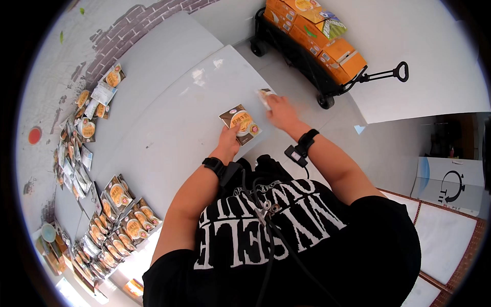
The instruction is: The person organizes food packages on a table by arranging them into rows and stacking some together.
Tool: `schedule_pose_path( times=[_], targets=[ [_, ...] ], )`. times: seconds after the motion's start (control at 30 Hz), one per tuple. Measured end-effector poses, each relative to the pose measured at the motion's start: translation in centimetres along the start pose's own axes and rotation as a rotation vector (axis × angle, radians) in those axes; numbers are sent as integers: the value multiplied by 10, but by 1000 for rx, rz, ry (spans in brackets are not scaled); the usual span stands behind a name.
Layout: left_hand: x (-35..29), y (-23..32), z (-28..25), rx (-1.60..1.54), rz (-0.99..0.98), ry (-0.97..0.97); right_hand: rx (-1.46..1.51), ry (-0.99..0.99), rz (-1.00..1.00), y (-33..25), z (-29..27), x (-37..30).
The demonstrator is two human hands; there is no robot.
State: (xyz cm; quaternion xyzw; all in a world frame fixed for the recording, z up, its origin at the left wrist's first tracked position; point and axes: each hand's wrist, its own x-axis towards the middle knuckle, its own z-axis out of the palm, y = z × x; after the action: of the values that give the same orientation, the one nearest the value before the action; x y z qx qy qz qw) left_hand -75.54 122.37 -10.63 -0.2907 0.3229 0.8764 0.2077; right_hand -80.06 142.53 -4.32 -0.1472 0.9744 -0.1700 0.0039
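Wears a black short-sleeved top (317,263) with large white block lettering (254,240) across the front. Has a black strap (307,139) round each wrist with a small dark box (295,155) beside it. Trails black cables (269,267) down the chest past a silvery metal clip (265,207).

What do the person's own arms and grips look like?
The black left sleeve and right sleeve are short. The left grip and right grip wear no gloves. A black left wrist strap and right wrist strap each carry a small dark box. From the right box runs a thin dark cable.
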Motion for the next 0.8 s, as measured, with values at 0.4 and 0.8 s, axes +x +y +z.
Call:
schedule_pose_path(
  times=[0.4,0.8],
  targets=[
    [-43,22,29,490,-81,233,-23,-82,-30,8,12,-4],
    [-34,16,29,1699,621,120,16,-30,-221,22,20,10]
  ],
)
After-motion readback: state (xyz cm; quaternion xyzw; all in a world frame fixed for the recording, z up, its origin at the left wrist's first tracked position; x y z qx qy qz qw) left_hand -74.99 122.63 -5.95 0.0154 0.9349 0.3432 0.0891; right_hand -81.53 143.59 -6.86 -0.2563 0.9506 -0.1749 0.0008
